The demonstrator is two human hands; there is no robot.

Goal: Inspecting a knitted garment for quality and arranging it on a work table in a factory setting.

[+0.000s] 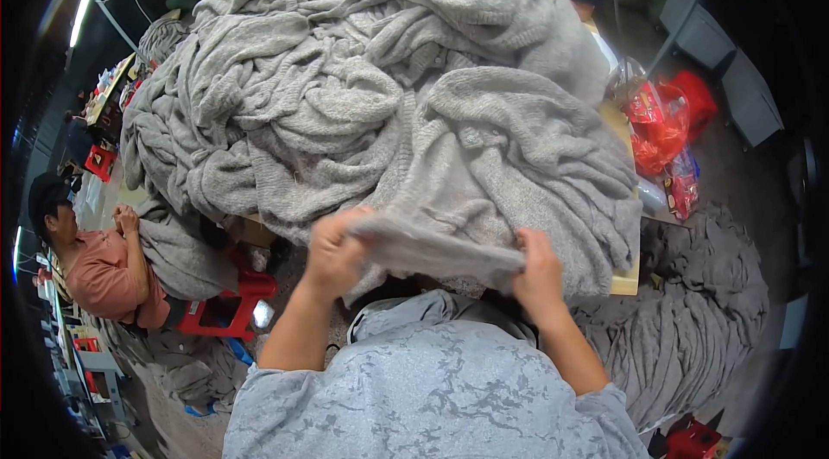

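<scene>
A grey knitted garment (pixel 432 245) is stretched between my two hands at the near edge of the table. My left hand (pixel 335 253) is closed round its left end and slightly smeared by motion. The right end is gripped by my right hand (pixel 537 273), fingers curled over the cloth. Just beyond my hands rises a large heap of grey knitwear (pixel 319 113), folded and tangled together. Whether the held piece is separate from the heap or still joined to it, I cannot tell.
A pale wooden table edge (pixel 627 279) shows at the right, near red plastic bags (pixel 661 126). More grey knitwear (pixel 682 329) is piled low on the right. A person in a salmon shirt (pixel 117 282) sits at left beside a red stool (pixel 226 308). Others stand beyond the heap.
</scene>
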